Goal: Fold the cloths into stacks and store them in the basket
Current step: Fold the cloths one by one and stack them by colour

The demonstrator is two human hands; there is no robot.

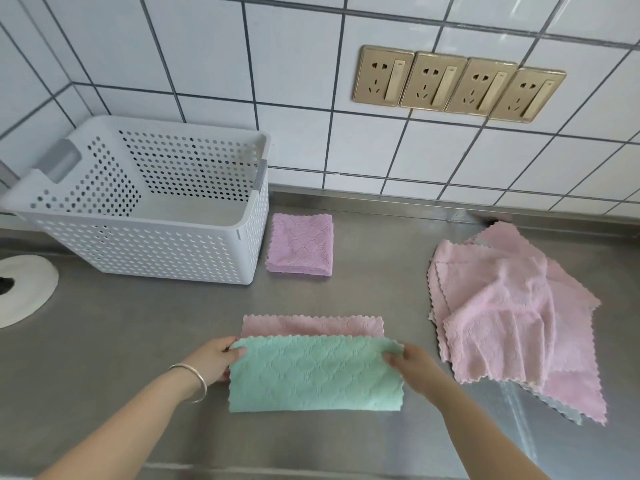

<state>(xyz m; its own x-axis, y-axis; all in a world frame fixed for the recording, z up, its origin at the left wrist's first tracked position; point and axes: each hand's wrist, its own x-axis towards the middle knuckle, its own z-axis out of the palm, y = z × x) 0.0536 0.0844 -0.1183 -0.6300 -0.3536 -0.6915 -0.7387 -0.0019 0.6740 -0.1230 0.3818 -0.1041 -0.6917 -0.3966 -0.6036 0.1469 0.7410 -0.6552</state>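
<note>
A two-sided cloth [313, 374], green on one face and pink on the other, lies in front of me on the steel counter, its green half turned over the pink half. My left hand [214, 358] pinches its upper left corner and my right hand [414, 367] pinches its upper right corner. A folded purple stack [300, 244] rests just right of the white perforated basket [156, 244], which looks empty. A loose heap of pink cloths [512, 317] lies at the right.
The steel counter [121, 341] meets a white tiled wall with a row of gold sockets [457, 83]. A round white drain fitting [24, 289] sits at the left edge, beside the basket.
</note>
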